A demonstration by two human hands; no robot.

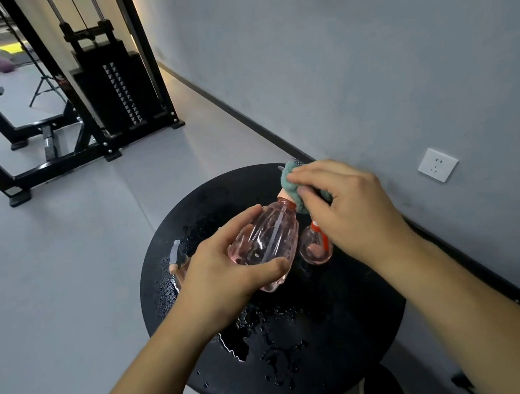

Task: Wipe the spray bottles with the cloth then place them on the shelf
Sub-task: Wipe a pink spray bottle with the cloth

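My left hand (224, 267) grips a clear pink spray bottle (266, 244) by its body, tilted with the neck pointing up and away, above a round black table (299, 352). My right hand (345, 207) holds a teal cloth (292, 184) wrapped over the bottle's spray head, which is hidden. A second pink spray bottle (315, 245) with a red collar stands on the table under my right hand. Part of a third bottle's grey trigger (175, 255) shows behind my left hand.
Water drops and small puddles (265, 336) lie on the tabletop. A grey wall with a white socket (437, 164) runs along the right. A black weight machine (108, 84) and benches stand on the grey floor at the back left. No shelf is in view.
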